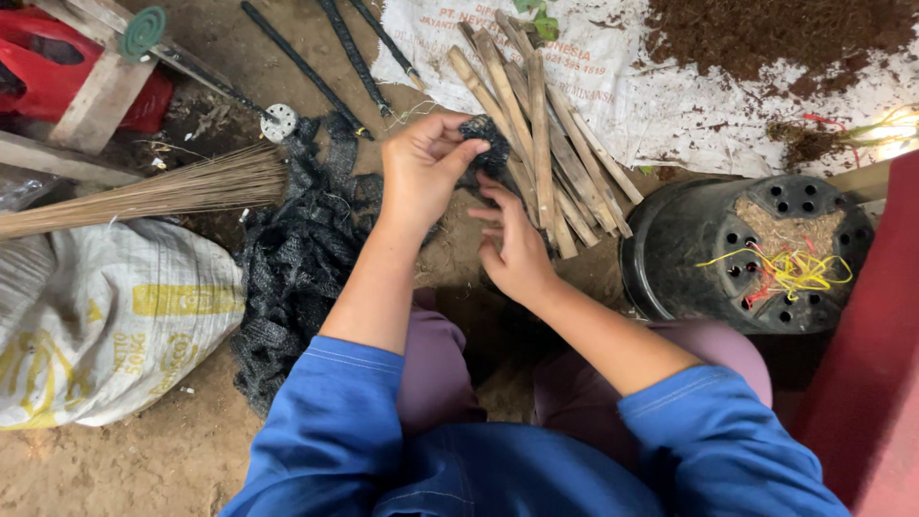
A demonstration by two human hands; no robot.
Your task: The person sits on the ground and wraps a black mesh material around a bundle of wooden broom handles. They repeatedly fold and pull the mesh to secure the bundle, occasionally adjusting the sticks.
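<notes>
My left hand (421, 168) pinches a small piece of black netting (486, 146) between thumb and fingers, just above the ground. Right below that piece is my right hand (517, 247), fingers spread and touching its lower edge. Both hands hover over a bundle of split bamboo sticks (546, 144) lying on the dirt. A larger heap of the same black netting (297, 258) lies to the left of my left forearm.
An upturned black plastic pot (747, 244) with holes, carrying yellow and red strings, stands at the right. A white sack (105, 325) and a stick broom (153, 191) lie left. Another white sack (670, 86) with brown soil is spread at the top. Black rods (306, 67) lie top left.
</notes>
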